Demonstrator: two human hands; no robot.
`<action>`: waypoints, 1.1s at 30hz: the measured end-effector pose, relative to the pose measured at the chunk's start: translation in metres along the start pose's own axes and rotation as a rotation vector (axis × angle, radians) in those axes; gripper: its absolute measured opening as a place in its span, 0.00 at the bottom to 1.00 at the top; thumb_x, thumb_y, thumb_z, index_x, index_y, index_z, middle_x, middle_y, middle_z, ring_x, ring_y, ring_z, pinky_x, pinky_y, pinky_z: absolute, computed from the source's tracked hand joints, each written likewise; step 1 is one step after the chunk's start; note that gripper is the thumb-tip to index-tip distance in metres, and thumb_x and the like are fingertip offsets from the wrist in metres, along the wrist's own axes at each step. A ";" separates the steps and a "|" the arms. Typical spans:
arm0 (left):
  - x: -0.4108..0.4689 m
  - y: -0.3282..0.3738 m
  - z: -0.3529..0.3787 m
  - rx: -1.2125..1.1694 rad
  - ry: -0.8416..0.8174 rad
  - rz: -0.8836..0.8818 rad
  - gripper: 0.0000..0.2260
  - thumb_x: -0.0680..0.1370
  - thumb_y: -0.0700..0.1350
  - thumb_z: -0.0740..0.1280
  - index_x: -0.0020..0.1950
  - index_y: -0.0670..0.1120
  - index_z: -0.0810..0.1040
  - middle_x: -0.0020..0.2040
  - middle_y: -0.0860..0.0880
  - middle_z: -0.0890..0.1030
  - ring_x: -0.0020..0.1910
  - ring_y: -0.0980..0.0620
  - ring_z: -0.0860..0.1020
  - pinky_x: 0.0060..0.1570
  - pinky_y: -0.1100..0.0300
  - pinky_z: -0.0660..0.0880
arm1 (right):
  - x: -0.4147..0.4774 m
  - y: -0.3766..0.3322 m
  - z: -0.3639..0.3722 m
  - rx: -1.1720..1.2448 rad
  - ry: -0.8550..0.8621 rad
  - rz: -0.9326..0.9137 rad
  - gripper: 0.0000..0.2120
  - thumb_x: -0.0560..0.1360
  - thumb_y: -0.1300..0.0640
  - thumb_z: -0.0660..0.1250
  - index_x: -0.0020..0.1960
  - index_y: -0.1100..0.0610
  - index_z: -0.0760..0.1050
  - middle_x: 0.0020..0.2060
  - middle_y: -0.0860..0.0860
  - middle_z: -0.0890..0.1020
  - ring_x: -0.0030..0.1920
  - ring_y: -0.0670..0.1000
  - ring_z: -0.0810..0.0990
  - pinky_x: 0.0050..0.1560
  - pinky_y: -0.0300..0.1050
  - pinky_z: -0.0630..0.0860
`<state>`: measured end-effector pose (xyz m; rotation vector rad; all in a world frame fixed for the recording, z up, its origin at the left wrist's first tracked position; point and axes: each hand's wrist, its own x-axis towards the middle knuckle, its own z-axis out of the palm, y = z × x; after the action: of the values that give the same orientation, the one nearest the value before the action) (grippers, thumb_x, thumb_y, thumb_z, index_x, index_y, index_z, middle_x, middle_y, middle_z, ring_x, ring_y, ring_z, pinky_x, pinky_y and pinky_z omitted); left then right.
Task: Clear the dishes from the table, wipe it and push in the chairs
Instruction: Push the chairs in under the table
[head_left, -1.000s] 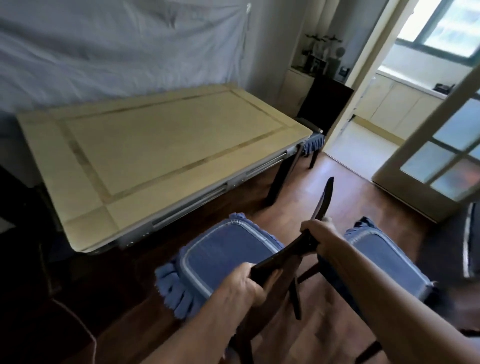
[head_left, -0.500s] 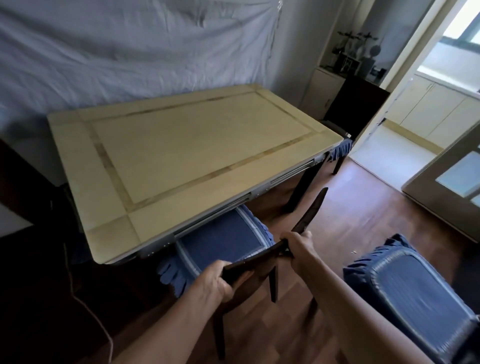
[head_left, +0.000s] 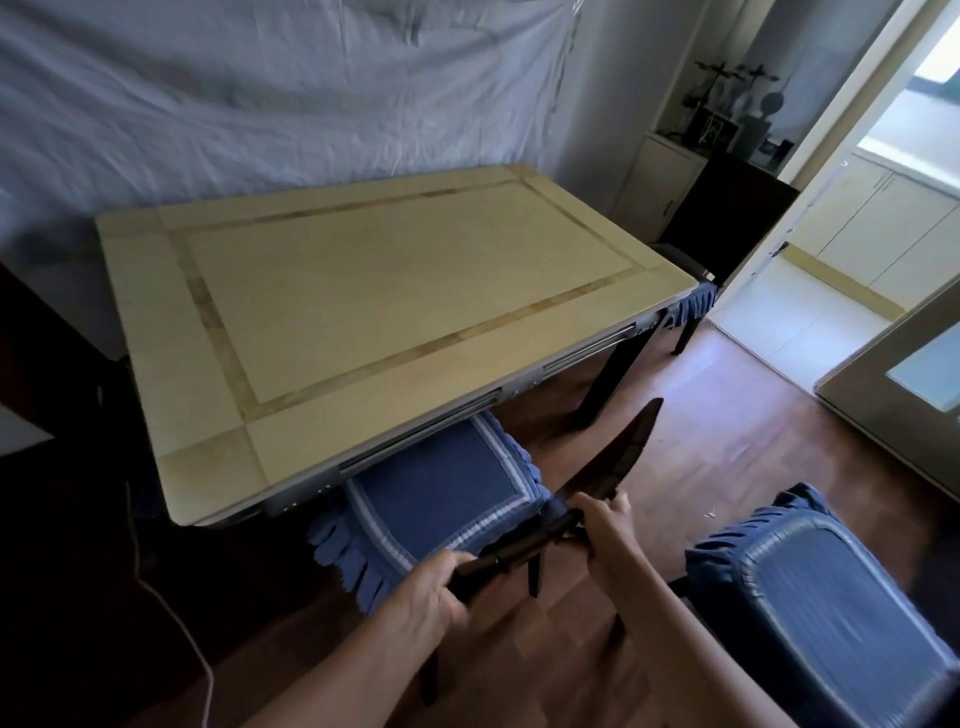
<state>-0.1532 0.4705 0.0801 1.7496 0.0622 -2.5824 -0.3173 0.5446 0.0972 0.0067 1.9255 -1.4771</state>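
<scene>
Your left hand (head_left: 434, 587) and right hand (head_left: 605, 525) both grasp the dark chair back (head_left: 587, 488), fingers curled around it; its blue seat (head_left: 441, 499) sits partly under the desk (head_left: 363, 291).

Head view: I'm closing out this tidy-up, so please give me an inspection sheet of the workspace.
Surface: cream table, tan inlaid border; dishes nothing seen.
Job's things: blue-cushioned chair partly under the table's near edge; second chair stands out on the right; third chair tucked in at the far end.
Clutter: small pale scrap on the floor.
Grips: left hand and right hand both hold the first chair's dark backrest.
Cables: pale cord on the floor, left.
Surroundings: hanging sheet behind, cabinet, open doorway on the right.
</scene>
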 end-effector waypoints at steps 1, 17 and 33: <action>0.001 -0.002 -0.002 0.018 0.007 0.004 0.10 0.74 0.32 0.62 0.33 0.29 0.73 0.24 0.35 0.77 0.17 0.37 0.75 0.10 0.47 0.68 | -0.003 0.003 -0.002 0.015 -0.004 -0.004 0.13 0.72 0.71 0.62 0.54 0.61 0.64 0.38 0.58 0.75 0.32 0.54 0.77 0.23 0.43 0.76; 0.001 0.034 -0.028 0.056 0.111 0.091 0.07 0.73 0.32 0.63 0.36 0.30 0.74 0.28 0.36 0.79 0.18 0.36 0.76 0.12 0.45 0.70 | 0.021 0.033 0.040 0.062 -0.093 0.045 0.15 0.73 0.69 0.64 0.54 0.59 0.63 0.45 0.61 0.76 0.39 0.57 0.78 0.34 0.49 0.78; -0.010 0.060 -0.022 -0.089 0.101 0.040 0.03 0.71 0.31 0.68 0.41 0.30 0.76 0.46 0.36 0.80 0.41 0.38 0.80 0.46 0.48 0.78 | 0.037 0.011 0.065 -0.048 -0.161 0.152 0.20 0.75 0.65 0.66 0.60 0.58 0.59 0.44 0.58 0.73 0.40 0.55 0.77 0.30 0.47 0.81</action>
<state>-0.1272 0.4118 0.0797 1.8282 0.1404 -2.4228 -0.3074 0.4789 0.0614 0.0117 1.7891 -1.2912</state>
